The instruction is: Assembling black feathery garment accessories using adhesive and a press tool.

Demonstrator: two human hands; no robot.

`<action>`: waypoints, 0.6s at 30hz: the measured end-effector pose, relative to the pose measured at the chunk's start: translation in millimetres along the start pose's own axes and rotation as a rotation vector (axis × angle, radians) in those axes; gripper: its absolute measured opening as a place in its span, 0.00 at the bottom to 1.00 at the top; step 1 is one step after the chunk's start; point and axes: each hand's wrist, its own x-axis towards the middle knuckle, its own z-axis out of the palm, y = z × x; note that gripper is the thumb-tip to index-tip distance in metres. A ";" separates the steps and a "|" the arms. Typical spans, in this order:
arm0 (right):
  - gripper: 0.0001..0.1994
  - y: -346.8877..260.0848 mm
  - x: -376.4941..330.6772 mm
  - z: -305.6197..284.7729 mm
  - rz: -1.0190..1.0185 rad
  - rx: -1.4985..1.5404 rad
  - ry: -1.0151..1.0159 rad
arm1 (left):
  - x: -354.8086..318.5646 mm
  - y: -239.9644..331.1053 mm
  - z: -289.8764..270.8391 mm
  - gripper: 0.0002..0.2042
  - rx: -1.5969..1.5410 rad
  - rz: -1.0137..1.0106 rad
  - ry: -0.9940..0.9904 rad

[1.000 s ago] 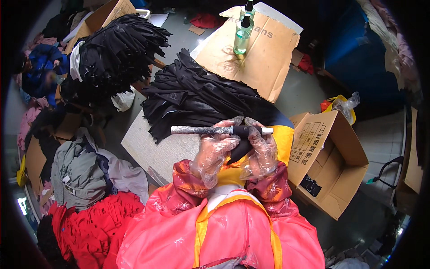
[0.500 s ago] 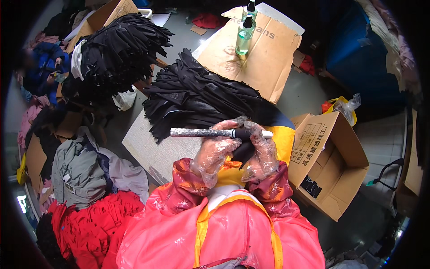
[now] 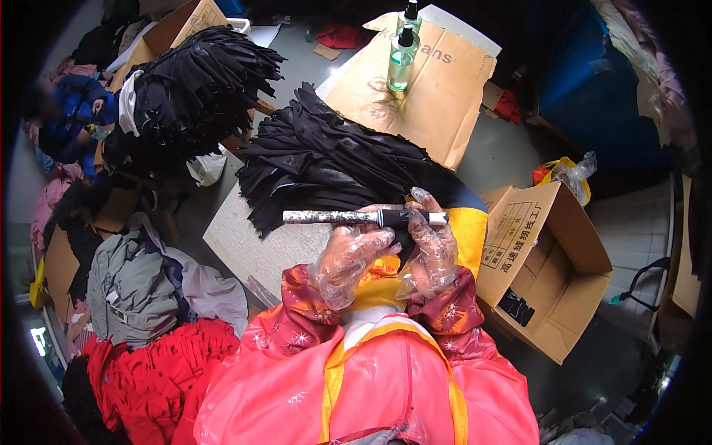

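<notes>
Peering over, I can't make out the fingertips behind the speckled rod (image 3: 319, 216), and black cloth (image 3: 395, 220) covers part of it. The left hand (image 3: 347, 256) closes loosely on the rod's middle; the right hand (image 3: 434, 256) curls around the cloth-covered end, gripping the cloth, near the black fabric pile (image 3: 319, 163).

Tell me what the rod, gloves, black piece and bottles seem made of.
Rod: perhaps plastic or painted metal; it looks rigid and straight, pale with dark speckling. Gloves: probably thin plastic film, clear and shiny, with visible crinkles. Black piece: likely matte fabric, since it wraps the rod softly. Bottles: plastic or glass, glossy, green-tinted and see-through.
</notes>
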 end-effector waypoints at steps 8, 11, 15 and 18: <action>0.17 -5.9 14.5 -16.3 0.080 0.056 0.073 | 3.3 -3.3 -3.3 0.20 -0.027 0.094 0.100; 0.18 -1.7 14.0 -18.1 0.113 -0.057 0.039 | 7.7 -8.9 -6.5 0.20 -0.020 0.083 0.061; 0.18 -1.8 3.4 -12.7 0.093 -0.178 -0.090 | 8.0 -11.7 -5.9 0.22 -0.038 0.056 0.025; 0.19 -2.2 3.7 -3.1 0.057 -0.114 -0.077 | 4.8 -7.6 -3.4 0.21 -0.112 0.044 0.002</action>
